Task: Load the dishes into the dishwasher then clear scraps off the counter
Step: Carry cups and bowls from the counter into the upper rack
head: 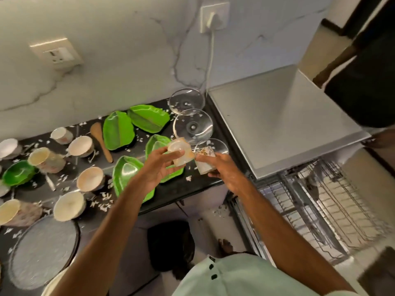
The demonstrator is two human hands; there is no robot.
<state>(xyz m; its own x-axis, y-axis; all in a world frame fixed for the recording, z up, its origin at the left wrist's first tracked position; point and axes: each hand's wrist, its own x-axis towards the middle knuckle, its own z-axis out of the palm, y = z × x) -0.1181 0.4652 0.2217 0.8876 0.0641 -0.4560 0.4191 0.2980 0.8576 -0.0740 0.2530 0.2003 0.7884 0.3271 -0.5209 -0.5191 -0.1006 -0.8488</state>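
White cups (177, 153) in L hand (157, 168), R hand (221, 170), over counter (171, 192) edge.

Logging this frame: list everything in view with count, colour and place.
cups on counter: about seven, cream, left part
green plates: at least four, counter middle
green bowl: one, far left
glassware: three pieces, clear, counter's right end
spatula: one, wooden tan, beside plates
round tray: one, grey, near-left corner
scraps: many, white, across black counter
dishwasher: one, silver, right, rack pulled out
sockets: two, white, wall
left hand: one, grips cream cup
right hand: one, grips patterned cup
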